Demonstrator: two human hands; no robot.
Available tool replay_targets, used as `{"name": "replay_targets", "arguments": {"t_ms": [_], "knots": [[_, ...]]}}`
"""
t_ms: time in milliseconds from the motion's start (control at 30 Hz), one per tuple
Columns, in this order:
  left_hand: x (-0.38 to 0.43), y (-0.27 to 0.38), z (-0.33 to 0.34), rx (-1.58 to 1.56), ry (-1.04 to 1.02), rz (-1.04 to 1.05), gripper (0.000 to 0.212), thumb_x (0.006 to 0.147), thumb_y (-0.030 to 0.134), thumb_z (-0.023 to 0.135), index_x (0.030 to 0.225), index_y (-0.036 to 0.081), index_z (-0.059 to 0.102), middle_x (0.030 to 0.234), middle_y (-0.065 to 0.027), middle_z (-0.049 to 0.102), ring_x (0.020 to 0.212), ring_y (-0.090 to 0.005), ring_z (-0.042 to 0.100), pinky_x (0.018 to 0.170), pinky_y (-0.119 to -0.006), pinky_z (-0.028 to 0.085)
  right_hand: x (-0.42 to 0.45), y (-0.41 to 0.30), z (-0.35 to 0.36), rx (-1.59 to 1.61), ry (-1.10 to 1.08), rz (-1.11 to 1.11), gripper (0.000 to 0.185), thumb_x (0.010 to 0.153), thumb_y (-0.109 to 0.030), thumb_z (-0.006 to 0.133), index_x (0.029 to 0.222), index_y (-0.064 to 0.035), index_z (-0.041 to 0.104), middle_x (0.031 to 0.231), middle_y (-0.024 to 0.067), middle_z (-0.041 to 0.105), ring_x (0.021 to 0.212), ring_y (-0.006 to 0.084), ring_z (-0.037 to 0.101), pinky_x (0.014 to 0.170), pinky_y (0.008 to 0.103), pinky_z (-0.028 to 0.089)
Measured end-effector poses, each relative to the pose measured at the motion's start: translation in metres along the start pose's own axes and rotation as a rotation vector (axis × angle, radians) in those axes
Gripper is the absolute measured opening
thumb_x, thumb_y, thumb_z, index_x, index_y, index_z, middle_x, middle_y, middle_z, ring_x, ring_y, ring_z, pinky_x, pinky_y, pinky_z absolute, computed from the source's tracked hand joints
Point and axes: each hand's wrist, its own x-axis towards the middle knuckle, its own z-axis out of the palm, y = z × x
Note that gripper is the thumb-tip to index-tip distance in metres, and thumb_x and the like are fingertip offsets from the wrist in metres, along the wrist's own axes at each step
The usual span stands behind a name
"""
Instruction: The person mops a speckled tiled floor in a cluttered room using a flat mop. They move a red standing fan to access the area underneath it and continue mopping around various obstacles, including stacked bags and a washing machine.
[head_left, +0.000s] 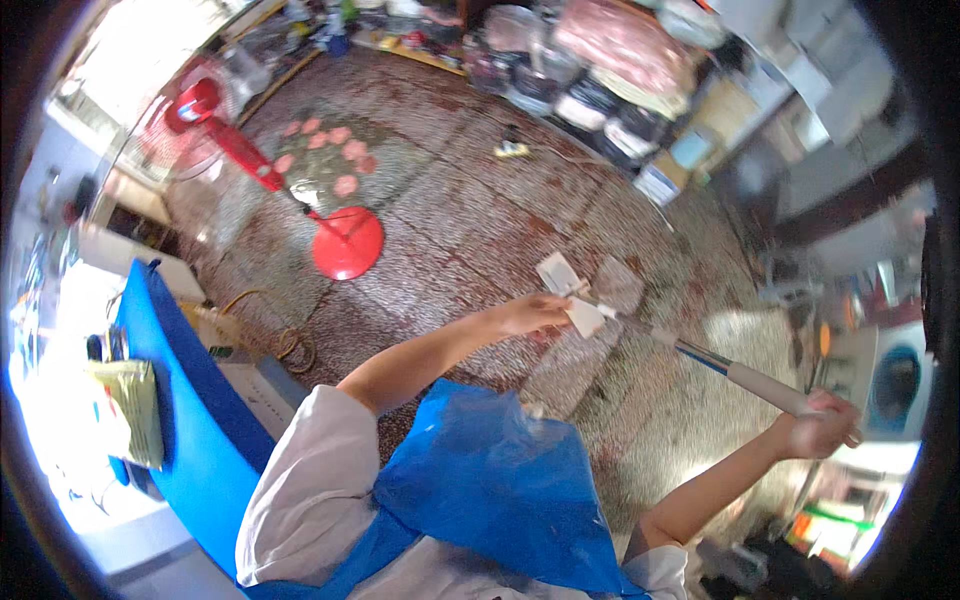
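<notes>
A long-handled tool, which looks like a flat mop, slants across the view in front of my blue apron. My right hand is closed around the pale grip near the end of its metal pole. At the other end, my left hand holds the white hinged head, whose plates are angled apart. The fingertips are partly hidden there. Beside the head shows a pale greyish patch; whether it is a pad or part of the floor I cannot tell.
A red pedestal fan stands on the wet-looking tiled floor to the left. A power strip with a cord lies farther off. Wrapped bundles are piled at the back. A blue-covered board is close on my left.
</notes>
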Motion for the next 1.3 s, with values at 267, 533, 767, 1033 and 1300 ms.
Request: {"name": "replay_targets", "arguments": {"t_ms": [267,533,767,1033,1300], "knots": [[-0.31,-0.209,-0.232,-0.586,0.642,-0.025,0.038,0.089,0.028,0.059,0.121,0.009,0.051,0.11,-0.003,0.059,0.098,-0.0185,0.057,0.081,-0.035,0.049,-0.098,-0.019,0.073,0.12,-0.332,0.093,0.03,0.097,-0.016,0.043,0.069,-0.0059,0.037,0.061,0.0032,0.036,0.057,0.0144,0.036,0.059,0.0313,0.035],[-0.41,-0.282,-0.369,0.159,0.946,-0.221,0.055,0.084,0.028,0.066,0.126,0.001,0.045,0.123,-0.0148,0.054,0.116,-0.0248,0.049,0.094,-0.038,0.043,-0.175,-0.057,0.171,-0.17,-0.347,-0.009,0.035,0.097,-0.02,0.042,0.065,-0.0069,0.037,0.061,0.0026,0.036,0.057,0.0147,0.035,0.06,0.0317,0.037],[-0.378,-0.21,-0.587,-0.007,1.355,0.258,0.062,0.076,0.027,0.072,0.123,-0.002,0.044,0.115,-0.0188,0.058,0.104,-0.0252,0.057,0.088,-0.038,0.046,-0.227,-0.031,0.264,0.005,-0.374,0.036,0.031,0.095,-0.023,0.048,0.07,-0.0047,0.047,0.062,0.0021,0.039,0.058,0.0126,0.037,0.057,0.0297,0.035],[-0.409,-0.181,-0.767,-0.159,1.673,0.004,0.062,0.071,0.021,0.08,0.112,0.005,0.037,0.09,-0.0099,0.055,0.076,-0.0166,0.057,0.054,-0.033,0.048,-0.323,0.0,0.4,-0.116,-0.434,-0.054,0.022,0.091,-0.018,0.057,0.074,-0.0037,0.052,0.059,0.0041,0.05,0.056,0.0124,0.046,0.054,0.0273,0.04],[-0.388,-0.132,-0.782,-0.37,1.197,0.38,0.066,0.073,0.004,0.074,0.126,0.009,0.036,0.111,-0.0073,0.054,0.101,-0.0207,0.056,0.087,-0.032,0.047,-0.372,-0.001,0.486,-0.168,-0.577,-0.132,0.023,0.09,-0.014,0.058,0.071,-0.0029,0.054,0.059,0.0031,0.05,0.056,0.0114,0.047,0.054,0.0271,0.039]]}}
